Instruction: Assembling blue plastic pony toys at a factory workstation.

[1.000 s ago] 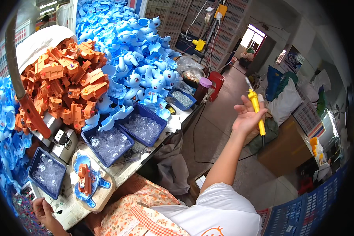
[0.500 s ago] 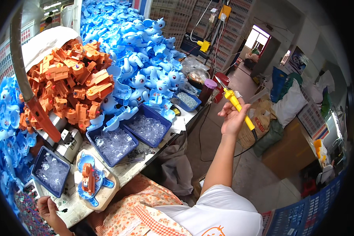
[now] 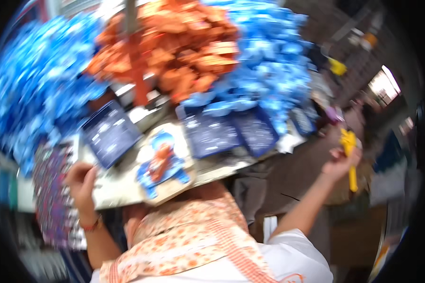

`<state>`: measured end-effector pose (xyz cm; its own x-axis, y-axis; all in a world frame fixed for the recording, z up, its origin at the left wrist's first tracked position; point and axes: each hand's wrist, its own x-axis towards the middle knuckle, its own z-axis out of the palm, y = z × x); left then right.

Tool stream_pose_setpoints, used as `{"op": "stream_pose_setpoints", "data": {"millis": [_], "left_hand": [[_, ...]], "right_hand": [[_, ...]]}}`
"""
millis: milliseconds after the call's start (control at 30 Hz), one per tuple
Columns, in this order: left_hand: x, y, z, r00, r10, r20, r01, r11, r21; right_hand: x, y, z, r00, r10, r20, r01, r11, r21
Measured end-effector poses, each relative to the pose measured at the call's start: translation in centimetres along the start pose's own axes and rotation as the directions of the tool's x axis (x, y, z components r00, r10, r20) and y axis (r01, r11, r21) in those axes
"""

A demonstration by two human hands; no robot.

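Swings the view left since earlier; grips one yellow soldering iron (image 3: 352, 173) in right hand (image 3: 339, 164), curls left hand (image 3: 82, 183) (can't tell if pinching anything) near one of four blue trays (image 3: 125, 153).

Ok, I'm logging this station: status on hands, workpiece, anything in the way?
Right hand gripping yellow tool, out right. Left hand near dark-blue tray, grip blurred. Orange part on blue shell, on pale board. Trays flank the board.
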<state>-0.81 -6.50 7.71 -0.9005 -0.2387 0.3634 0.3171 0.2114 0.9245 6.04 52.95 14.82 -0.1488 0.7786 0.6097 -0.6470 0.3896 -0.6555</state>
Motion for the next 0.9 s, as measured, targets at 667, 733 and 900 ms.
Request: {"op": "stream_pose_setpoints", "data": {"millis": [667,733,900], "left_hand": [[-3.8,-2.5,4.9,0.973,0.028,0.227,-0.06,0.988,0.139],[-3.6,-2.8,5.1,0.969,0.04,0.243,-0.066,0.993,0.097],[-3.0,-4.0,5.2,0.991,0.041,0.125,-0.042,0.999,0.007]], "right_hand": [[-18.7,0.7,11.1,0.642,0.428,0.636,-0.56,0.828,0.008],[-18.6,0.7,11.0,0.648,0.487,0.585,-0.626,0.779,0.045],[-18.2,2.4,12.2,0.649,0.537,0.538,-0.725,0.65,0.226]]}}
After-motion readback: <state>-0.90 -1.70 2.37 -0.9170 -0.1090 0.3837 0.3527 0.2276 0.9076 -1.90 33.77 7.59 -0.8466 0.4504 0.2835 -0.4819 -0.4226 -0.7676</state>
